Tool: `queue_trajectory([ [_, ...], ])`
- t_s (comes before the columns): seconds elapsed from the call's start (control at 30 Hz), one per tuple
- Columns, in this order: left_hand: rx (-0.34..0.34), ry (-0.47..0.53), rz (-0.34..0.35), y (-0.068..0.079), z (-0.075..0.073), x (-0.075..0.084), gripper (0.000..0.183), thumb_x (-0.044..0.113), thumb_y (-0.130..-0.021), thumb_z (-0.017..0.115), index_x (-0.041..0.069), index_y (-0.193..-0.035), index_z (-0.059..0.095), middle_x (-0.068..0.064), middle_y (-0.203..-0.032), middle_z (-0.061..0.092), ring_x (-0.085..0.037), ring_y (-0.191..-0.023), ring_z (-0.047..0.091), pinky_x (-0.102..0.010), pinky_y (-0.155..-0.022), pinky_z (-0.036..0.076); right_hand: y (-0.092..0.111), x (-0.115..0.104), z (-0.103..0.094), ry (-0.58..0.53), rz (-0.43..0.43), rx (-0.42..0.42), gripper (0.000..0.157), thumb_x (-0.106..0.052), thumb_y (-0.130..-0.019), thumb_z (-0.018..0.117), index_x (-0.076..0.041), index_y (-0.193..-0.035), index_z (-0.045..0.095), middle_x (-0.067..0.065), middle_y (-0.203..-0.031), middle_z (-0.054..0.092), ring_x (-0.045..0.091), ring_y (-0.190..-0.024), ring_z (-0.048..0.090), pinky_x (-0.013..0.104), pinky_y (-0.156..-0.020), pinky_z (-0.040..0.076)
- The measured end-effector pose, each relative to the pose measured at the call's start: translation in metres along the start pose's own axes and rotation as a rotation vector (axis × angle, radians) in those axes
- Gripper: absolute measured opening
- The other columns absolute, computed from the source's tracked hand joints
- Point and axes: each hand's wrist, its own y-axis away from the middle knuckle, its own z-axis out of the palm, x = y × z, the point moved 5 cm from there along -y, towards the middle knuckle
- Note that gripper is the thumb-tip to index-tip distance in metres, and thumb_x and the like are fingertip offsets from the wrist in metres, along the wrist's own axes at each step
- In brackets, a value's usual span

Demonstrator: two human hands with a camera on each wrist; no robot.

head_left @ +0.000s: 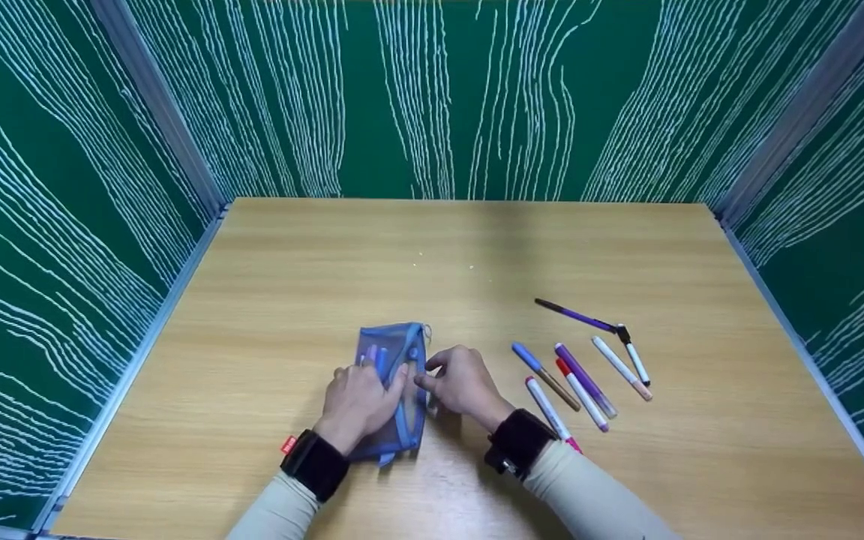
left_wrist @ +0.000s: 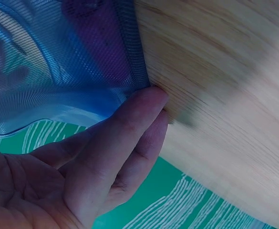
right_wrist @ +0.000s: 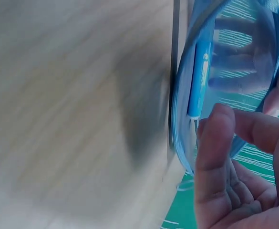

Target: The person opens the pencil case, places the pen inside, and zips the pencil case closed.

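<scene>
A blue mesh pencil pouch (head_left: 415,346) lies on the table, its zipped mouth spread wide. My left hand (head_left: 361,397) grips it from the left side, the thumb reaching across the top. Through the mesh in the left wrist view shows a purple marker (left_wrist: 98,40). Inside the mouth, a light-blue marker (right_wrist: 200,81) appears in the right wrist view. My right hand (head_left: 466,382) is at the pouch's right edge, thumb and forefinger bent close together over the opening. I see nothing held between those fingertips, though their far side is hidden.
Right of the hands several markers lie loose, among them a blue-and-gold one (head_left: 544,375), a purple one (head_left: 586,380), a red-capped one (head_left: 582,394) and a pink-capped one (head_left: 550,409). A dark purple pen (head_left: 576,314) lies farther back. Green walls (head_left: 537,97) enclose the table (head_left: 289,262).
</scene>
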Motion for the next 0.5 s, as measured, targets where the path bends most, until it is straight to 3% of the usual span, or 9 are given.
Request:
queue_trajectory([
  [0.3,0.018,-0.015,0.021,0.001,0.001,0.001,0.079,0.062,-0.103,0.039,-0.01,-0.121,0.065,-0.025,-0.105,0.069,-0.038,-0.093,0.063,-0.048,-0.073,0.052,0.009,0.008,-0.018,0.084,0.046,0.021,0.034,-0.026,-0.086,0.084,0.001,-0.107,0.076,0.002,-0.073,0.074,0.009,-0.062,0.067,0.031,-0.064,0.057],
  [0.5,0.015,-0.028,0.025,0.001,0.001,0.0,0.078,0.063,-0.103,0.038,-0.009,-0.118,0.066,-0.026,-0.107,0.069,-0.04,-0.096,0.063,-0.05,-0.076,0.054,0.017,0.012,-0.033,0.153,0.053,0.045,0.036,-0.028,-0.085,0.085,-0.001,-0.106,0.076,0.002,-0.075,0.073,0.012,-0.064,0.066,0.033,-0.061,0.055],
])
